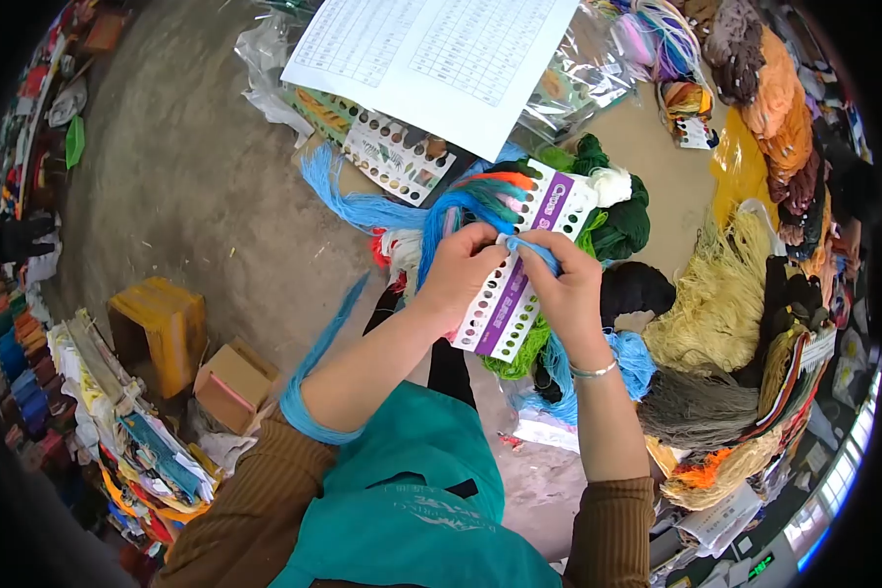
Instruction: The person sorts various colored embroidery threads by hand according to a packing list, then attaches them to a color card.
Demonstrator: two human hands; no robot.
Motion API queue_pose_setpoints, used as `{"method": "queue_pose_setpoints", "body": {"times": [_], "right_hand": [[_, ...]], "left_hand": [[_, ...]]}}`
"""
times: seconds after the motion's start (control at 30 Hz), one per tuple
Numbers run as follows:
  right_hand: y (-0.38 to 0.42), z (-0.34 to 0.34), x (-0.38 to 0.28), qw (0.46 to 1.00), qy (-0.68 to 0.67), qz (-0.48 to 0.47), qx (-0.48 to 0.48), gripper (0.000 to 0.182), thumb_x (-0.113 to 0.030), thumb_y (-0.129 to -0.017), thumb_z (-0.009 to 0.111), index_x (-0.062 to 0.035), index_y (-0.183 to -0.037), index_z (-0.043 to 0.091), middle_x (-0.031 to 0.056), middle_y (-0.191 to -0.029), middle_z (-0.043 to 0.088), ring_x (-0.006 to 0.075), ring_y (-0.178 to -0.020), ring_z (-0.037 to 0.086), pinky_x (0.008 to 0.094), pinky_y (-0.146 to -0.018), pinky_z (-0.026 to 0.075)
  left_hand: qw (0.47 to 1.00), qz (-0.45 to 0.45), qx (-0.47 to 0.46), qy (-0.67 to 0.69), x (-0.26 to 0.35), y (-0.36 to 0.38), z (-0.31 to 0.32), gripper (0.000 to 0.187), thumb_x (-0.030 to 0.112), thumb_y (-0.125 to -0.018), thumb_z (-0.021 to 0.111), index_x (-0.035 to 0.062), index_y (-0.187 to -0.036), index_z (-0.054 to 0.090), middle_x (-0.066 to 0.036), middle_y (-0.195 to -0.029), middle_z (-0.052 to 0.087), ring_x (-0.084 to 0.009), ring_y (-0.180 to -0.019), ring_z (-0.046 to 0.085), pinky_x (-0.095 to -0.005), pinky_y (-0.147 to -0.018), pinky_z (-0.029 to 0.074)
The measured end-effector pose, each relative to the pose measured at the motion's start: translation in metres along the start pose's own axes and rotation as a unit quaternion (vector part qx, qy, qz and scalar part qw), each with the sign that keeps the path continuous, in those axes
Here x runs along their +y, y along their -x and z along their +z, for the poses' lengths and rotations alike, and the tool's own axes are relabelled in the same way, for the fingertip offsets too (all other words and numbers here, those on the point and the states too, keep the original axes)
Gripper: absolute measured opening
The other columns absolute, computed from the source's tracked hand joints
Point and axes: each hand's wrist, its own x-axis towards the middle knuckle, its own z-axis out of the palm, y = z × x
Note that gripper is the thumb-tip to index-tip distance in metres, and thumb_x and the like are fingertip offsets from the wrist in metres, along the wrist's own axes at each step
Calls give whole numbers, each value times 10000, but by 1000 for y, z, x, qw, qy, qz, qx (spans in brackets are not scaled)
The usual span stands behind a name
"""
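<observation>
A white floss organizer card (503,316) with a purple stripe and rows of punched holes lies tilted in front of me. My left hand (461,269) is closed in a pinch at its left edge, close to the blue thread. My right hand (570,282) pinches light blue embroidery thread (541,254) over the card's middle. Blue, teal and orange strands (465,199) hang from the card's upper holes to the left. A long light blue hank (309,397) is draped over my left forearm. The left fingertips partly hide the holes there.
Printed sheets (421,59) lie above the card on plastic-wrapped packs. Green skeins (625,220), a black skein (637,294) and cream yarn (720,304) are heaped on the right. Cardboard boxes (157,328) stand on the floor to the left, near stacked materials (132,421).
</observation>
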Motion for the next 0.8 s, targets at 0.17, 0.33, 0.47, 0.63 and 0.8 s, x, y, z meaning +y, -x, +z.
{"method": "queue_pose_setpoints", "body": {"times": [0.17,0.33,0.47,0.63,0.8], "right_hand": [[-3,7,16,1000,11,-6,15,151,-70,-837,690,-22,-980,686,83,-805,682,119,-662,611,258,-628,498],[0,5,13,1000,21,-5,12,151,-50,-826,692,-20,-974,687,75,-809,678,118,-670,611,257,-620,493],[0,6,14,999,28,-13,17,155,-43,-818,691,-20,-971,686,80,-814,676,129,-682,621,261,-624,495],[0,7,14,998,45,-35,23,163,-43,-807,697,-23,-968,683,86,-817,674,154,-696,638,271,-637,502],[1,4,11,998,41,-14,34,166,-33,-802,697,-21,-967,681,88,-820,674,158,-702,643,274,-640,503]], "left_hand": [[997,-25,-29,64,1,0,0,183,30,-903,548,4,-1082,580,-49,-987,634,-111,-891,627,-279,-792,519],[996,-41,-35,74,3,-1,-2,160,42,-899,565,20,-1055,592,-33,-951,625,-85,-852,601,-261,-759,504],[999,-12,-23,34,5,-1,2,162,42,-885,581,29,-1045,606,-21,-948,626,-62,-820,568,-231,-728,471],[999,31,-8,-4,4,-5,7,176,39,-879,574,27,-1051,610,-22,-956,631,-60,-843,575,-221,-744,462],[999,8,-33,-40,11,-4,3,196,31,-876,570,25,-1068,609,-22,-970,642,-59,-852,579,-221,-745,460]]}}
